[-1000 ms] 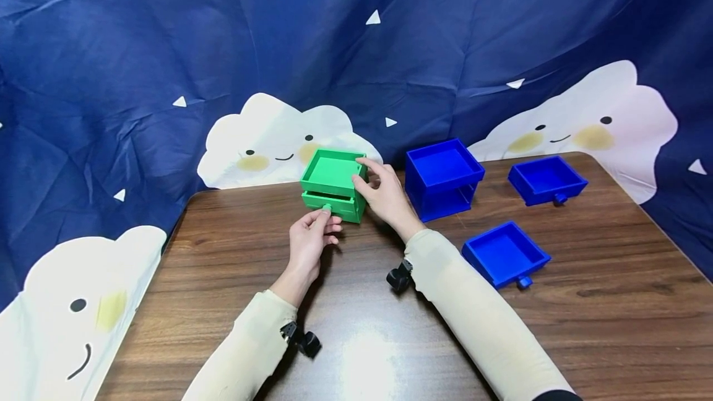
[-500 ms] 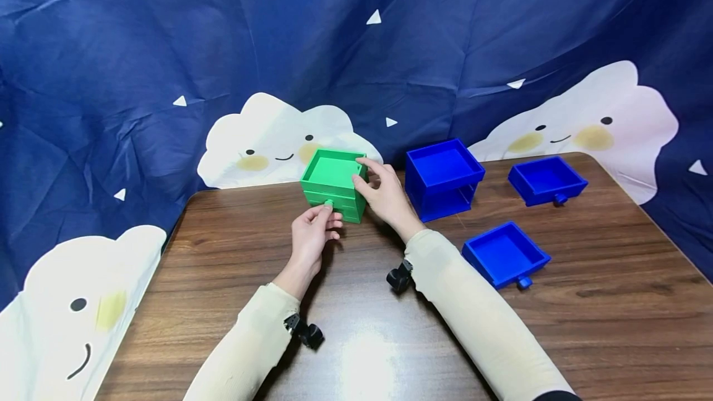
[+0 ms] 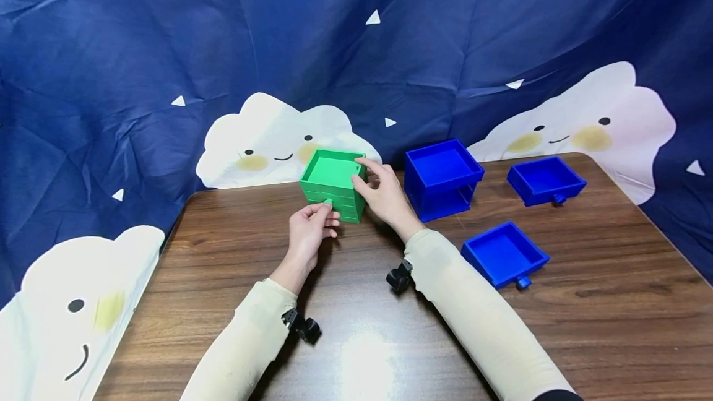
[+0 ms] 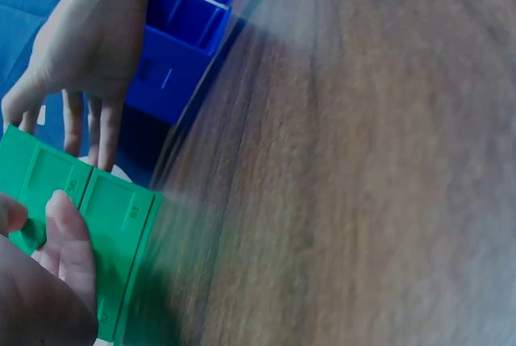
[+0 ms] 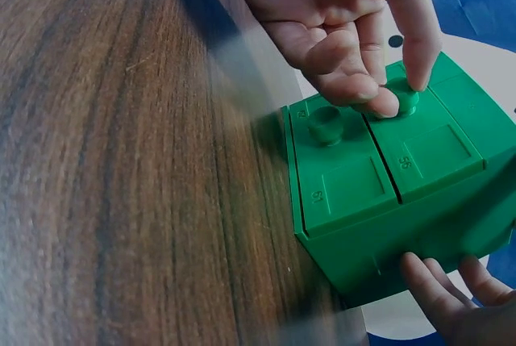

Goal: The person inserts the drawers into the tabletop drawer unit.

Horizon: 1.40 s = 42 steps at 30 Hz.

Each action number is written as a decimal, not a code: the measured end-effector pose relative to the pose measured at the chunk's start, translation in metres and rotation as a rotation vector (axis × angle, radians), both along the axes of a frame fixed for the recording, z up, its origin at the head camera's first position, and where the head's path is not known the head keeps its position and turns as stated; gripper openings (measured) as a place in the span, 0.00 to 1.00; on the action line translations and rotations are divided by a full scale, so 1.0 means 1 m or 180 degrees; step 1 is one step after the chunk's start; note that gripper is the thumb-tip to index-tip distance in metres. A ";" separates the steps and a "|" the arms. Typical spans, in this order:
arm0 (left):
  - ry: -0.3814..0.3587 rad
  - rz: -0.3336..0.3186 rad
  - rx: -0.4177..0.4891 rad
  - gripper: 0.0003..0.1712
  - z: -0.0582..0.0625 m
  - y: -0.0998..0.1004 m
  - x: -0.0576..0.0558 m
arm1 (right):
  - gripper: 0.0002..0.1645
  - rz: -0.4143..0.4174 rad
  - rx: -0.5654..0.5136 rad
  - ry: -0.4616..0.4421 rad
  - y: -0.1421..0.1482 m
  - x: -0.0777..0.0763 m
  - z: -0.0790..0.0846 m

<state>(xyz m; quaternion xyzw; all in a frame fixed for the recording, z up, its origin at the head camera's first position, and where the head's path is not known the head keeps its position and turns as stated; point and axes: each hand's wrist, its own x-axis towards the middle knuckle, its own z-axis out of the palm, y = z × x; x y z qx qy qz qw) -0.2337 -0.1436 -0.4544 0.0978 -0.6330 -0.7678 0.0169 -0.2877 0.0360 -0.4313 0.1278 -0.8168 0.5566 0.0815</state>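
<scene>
A small green drawer cabinet (image 3: 333, 170) with a shallow open tray on top stands at the table's back edge. My left hand (image 3: 306, 232) is at its front, pinching the round knob (image 5: 404, 97) of the upper drawer (image 5: 438, 155) between thumb and finger. Both drawer fronts sit level with the cabinet's face, and the lower knob (image 5: 326, 125) is bare. On the cabinet's right side, the fingertips of my right hand (image 3: 388, 198) touch the wall near the top rim, with thumb and forefinger spread. In the left wrist view, its other fingers hang down straight beside the cabinet.
To the right stands a blue cabinet (image 3: 441, 166) with an open tray top and a hollow front. Two loose blue drawers with knobs lie beside it, a far drawer (image 3: 572, 191) and a nearer drawer (image 3: 504, 254). Behind the wooden table (image 3: 445, 339) hangs a blue cloth (image 3: 356, 48).
The green upper drawer, a second ago slightly out and tilted with a dark gap above it, has gone in flush. My left hand moved slightly forward with it; the right stayed put.
</scene>
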 end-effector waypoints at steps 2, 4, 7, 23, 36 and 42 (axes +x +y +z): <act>-0.0014 -0.0029 -0.0069 0.11 0.003 -0.001 -0.001 | 0.29 0.0004 0.0003 0.0003 0.000 0.000 0.001; -0.0023 -0.0054 -0.0109 0.11 0.006 -0.001 -0.001 | 0.29 0.0004 0.0000 0.0011 0.000 0.000 0.001; -0.0059 -0.0065 -0.0132 0.11 0.007 -0.001 -0.002 | 0.29 0.0007 0.0010 0.0020 0.000 0.000 0.001; -0.0260 -0.0168 -0.0100 0.10 0.007 -0.004 -0.004 | 0.32 -0.0001 0.0232 -0.0134 0.001 0.007 -0.001; -0.0273 -0.0136 -0.0247 0.15 0.002 -0.011 0.002 | 0.35 0.0006 0.0347 -0.0108 0.009 0.013 -0.001; -0.0243 -0.0214 -0.0376 0.18 0.002 -0.014 0.007 | 0.34 -0.0019 0.0348 0.0011 0.014 0.016 -0.001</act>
